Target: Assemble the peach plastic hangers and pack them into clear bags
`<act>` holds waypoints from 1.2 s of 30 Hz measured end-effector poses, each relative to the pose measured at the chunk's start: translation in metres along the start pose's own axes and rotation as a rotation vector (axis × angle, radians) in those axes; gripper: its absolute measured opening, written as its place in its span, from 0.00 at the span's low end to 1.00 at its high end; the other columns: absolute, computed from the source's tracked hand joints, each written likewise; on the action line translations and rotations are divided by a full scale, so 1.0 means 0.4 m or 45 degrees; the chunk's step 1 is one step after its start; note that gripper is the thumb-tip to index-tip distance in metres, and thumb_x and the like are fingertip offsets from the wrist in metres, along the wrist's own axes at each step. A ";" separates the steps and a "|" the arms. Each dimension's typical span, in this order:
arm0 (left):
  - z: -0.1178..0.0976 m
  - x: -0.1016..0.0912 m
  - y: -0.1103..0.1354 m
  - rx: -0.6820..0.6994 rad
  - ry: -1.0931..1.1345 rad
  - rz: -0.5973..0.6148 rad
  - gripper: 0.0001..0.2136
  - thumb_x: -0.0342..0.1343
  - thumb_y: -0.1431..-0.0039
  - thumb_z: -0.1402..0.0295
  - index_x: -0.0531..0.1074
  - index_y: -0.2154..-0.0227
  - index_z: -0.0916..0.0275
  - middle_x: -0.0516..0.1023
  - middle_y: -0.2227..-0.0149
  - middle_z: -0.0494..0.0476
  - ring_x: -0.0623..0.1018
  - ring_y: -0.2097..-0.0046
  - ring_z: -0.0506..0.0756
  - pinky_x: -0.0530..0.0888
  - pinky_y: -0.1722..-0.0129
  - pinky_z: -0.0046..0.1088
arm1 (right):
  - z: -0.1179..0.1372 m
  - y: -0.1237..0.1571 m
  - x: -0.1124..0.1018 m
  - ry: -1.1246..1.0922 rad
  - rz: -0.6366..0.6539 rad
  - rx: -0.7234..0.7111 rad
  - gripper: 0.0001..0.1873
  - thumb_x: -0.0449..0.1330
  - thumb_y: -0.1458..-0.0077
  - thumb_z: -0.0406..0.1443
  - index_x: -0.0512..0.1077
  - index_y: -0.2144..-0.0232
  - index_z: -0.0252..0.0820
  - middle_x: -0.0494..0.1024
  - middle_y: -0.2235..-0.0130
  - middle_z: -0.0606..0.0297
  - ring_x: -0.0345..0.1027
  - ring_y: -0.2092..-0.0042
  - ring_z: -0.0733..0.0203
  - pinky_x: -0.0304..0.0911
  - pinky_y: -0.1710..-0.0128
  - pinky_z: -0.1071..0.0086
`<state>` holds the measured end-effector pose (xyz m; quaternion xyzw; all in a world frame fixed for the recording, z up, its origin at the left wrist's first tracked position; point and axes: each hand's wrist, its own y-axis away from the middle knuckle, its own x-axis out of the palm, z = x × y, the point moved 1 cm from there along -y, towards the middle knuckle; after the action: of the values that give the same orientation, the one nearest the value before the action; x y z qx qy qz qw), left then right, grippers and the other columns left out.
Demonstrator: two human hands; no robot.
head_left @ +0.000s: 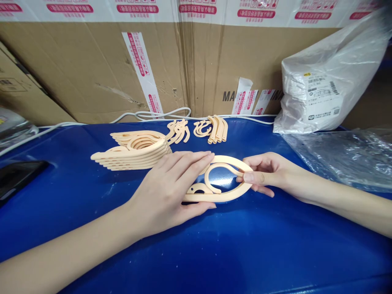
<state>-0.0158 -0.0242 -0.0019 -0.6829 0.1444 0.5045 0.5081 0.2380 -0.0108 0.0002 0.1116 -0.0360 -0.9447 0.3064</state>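
Note:
Between my hands is a cream plastic folding clothes hanger (225, 199), its arms folded together and its curved hook tucked inside. My left hand (176, 183) is wrapped over the left part of it, fingers on the far side and thumb along the near side, hiding that end. With thumb and fingers, my right hand (263, 173) pinches the rounded right end, where the hook meets the frame. Just beyond my left hand lies a stack of several similar folded hangers (134, 153).
Behind the stack are loose cream S-shaped pieces (178, 131), curved hooks (202, 128) and curved strips (218, 130) on the blue table (214, 253). Cardboard boxes (202, 61) and a white cable (165, 114) line the back. A plastic-wrapped parcel (318, 90) stands right; a phone (21, 175) lies left.

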 end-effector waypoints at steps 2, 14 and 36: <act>-0.002 0.000 -0.001 -0.001 0.015 0.008 0.30 0.60 0.40 0.59 0.60 0.40 0.68 0.72 0.43 0.66 0.72 0.44 0.62 0.68 0.44 0.39 | 0.001 0.000 0.000 0.009 0.009 0.000 0.15 0.66 0.45 0.44 0.73 0.73 0.37 0.70 0.77 0.71 0.56 0.81 0.74 0.48 0.82 0.73; -0.007 0.003 -0.007 -0.006 0.060 0.030 0.29 0.58 0.39 0.59 0.60 0.40 0.69 0.71 0.42 0.66 0.71 0.44 0.61 0.68 0.44 0.39 | 0.002 -0.001 -0.001 0.004 -0.018 0.009 0.15 0.66 0.44 0.41 0.71 0.76 0.37 0.69 0.79 0.73 0.55 0.81 0.75 0.48 0.82 0.74; 0.222 -0.241 0.013 -0.508 -0.008 0.320 0.39 0.55 0.47 0.43 0.54 0.35 0.52 0.71 0.45 0.42 0.74 0.48 0.60 0.70 0.48 0.35 | 0.011 0.006 -0.017 1.438 -0.194 -0.692 0.16 0.55 0.35 0.41 0.74 0.50 0.45 0.73 0.43 0.59 0.66 0.43 0.54 0.59 0.44 0.57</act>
<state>-0.1109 0.0177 0.0781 -0.7449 0.1241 0.5845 0.2968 0.2436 -0.0087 0.0060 0.5136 0.3808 -0.7346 0.2273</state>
